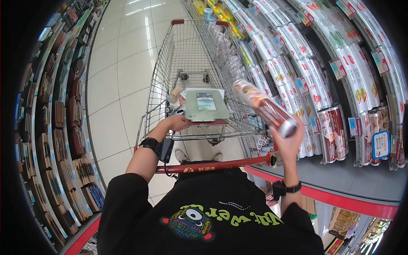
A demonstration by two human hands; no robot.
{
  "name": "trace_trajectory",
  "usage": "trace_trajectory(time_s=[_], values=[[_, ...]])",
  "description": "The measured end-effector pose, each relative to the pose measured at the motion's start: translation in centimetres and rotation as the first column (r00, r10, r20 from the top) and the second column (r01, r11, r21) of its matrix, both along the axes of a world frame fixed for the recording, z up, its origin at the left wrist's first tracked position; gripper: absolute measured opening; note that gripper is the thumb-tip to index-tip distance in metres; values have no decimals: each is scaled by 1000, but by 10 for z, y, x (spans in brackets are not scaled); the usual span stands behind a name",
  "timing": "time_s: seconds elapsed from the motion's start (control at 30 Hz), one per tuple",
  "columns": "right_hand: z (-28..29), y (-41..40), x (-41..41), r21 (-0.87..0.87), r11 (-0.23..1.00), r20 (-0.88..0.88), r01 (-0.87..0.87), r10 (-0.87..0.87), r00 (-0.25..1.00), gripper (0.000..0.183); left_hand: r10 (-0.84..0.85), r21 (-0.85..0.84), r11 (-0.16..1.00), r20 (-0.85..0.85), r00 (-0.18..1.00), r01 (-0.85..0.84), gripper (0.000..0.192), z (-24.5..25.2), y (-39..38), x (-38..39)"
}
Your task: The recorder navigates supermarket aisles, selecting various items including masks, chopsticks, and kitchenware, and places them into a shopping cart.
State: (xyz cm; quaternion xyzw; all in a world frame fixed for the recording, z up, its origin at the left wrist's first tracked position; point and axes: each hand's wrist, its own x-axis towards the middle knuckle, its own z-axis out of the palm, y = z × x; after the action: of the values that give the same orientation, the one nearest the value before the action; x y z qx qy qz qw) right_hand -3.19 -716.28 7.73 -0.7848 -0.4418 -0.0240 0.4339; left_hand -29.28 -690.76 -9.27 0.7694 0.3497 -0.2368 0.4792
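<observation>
My right hand [288, 135] grips the lower end of a printed plastic-wrapped roll [266, 106], tilted and slightly blurred, beside the right side of the shopping cart [156, 76]. At the cart's near end, my left hand [178, 122] is at the lower left corner of a pale green cutting board [207, 110] bearing a label. Its fingertips are partly hidden, so I cannot tell whether they grip the board or the cart's red-topped bar. A clear bottle-like item [175, 95] and other packages lie left of the board.
The cart's red handle [213, 164] crosses before my body. On the right, shelves hold several white wrapped rolls [353, 76] and brown-red rolls [336, 134]. Cutting boards [76, 111] and utensils fill the left shelves. A tiled aisle [108, 73] runs along the cart's left.
</observation>
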Motion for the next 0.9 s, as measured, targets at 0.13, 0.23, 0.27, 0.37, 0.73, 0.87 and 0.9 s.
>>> trace_trajectory(time_s=[0.13,0.23,0.27,0.37,0.73,0.87,0.9], values=[[-43,63,2,-215,956,221,-198,245,944,69,-69,43,997,91,993,65,36,-44,8,-3],[-69,101,-2,-279,926,175,-254,309,935,67,-110,96,991,159,981,96,39,-74,13,-11],[-74,107,6,-324,906,179,-274,343,922,66,-131,76,989,103,986,124,38,-58,11,2],[-90,128,5,-371,862,152,-345,422,894,65,-133,114,986,114,985,120,37,-56,10,-5],[-134,150,-28,-617,752,78,-232,352,933,73,-128,147,983,147,981,107,38,-39,2,-6],[-151,147,-26,-678,718,45,-155,252,967,76,-129,154,983,172,977,103,37,-52,3,-10],[-154,144,-24,-740,658,20,-139,228,973,75,-110,119,989,157,981,91,37,-48,2,-9]])
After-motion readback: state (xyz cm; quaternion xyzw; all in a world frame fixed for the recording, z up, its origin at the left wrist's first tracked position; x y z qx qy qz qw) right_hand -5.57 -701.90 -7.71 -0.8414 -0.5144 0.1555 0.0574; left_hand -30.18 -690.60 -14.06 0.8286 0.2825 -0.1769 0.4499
